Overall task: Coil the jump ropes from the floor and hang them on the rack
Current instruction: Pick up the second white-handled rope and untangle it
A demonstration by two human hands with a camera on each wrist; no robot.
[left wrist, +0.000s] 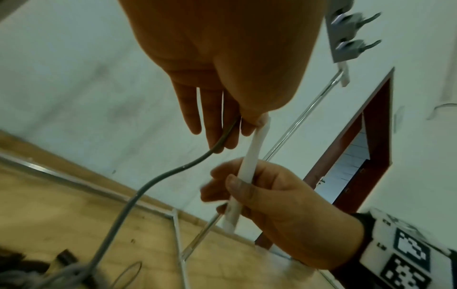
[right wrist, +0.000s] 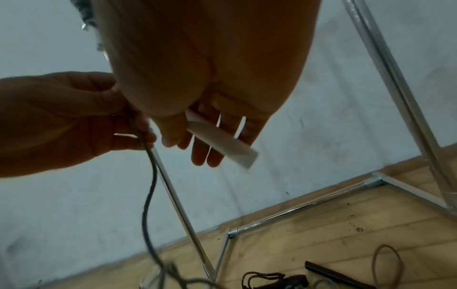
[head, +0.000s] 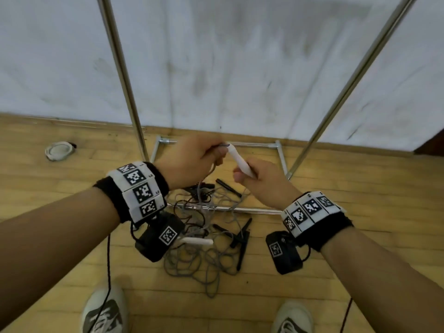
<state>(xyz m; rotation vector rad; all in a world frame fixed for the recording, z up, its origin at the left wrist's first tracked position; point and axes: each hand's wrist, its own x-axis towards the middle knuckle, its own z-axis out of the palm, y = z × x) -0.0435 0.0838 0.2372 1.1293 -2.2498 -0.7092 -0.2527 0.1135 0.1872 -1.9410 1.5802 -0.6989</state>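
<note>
The right hand [head: 260, 181] grips a white handle [head: 240, 161] of a jump rope, fingers curled round its lower part; the handle's near end is hidden in the fist from the head view, while the right wrist view shows that end [right wrist: 222, 142] jutting past the fingers. The left hand [head: 189, 159] pinches the top of the same handle where the grey cord [left wrist: 158, 178] leaves it — the pinch point itself is covered by the thumb and fingertips. From there the cord drops below the left hand to a tangled pile of ropes [head: 204, 248] on the wooden floor [head: 60, 188], beneath and between both wrists. Within the pile a second white handle [head: 197, 241] and several black handles [head: 228, 187] can be made out; individual ropes cannot be traced, and the left wrist camera covers part of the heap.

Beyond the hands stands the metal rack [head: 125, 75], its two uprights cut off at the top edge; the hooks appear only in the left wrist view, blurred [left wrist: 351, 33]. Open floor lies to either side of the pile. The person's shoes [head: 103, 311] are cropped at the lower edge — a round white object [head: 58, 151] lies far left of the left hand.
</note>
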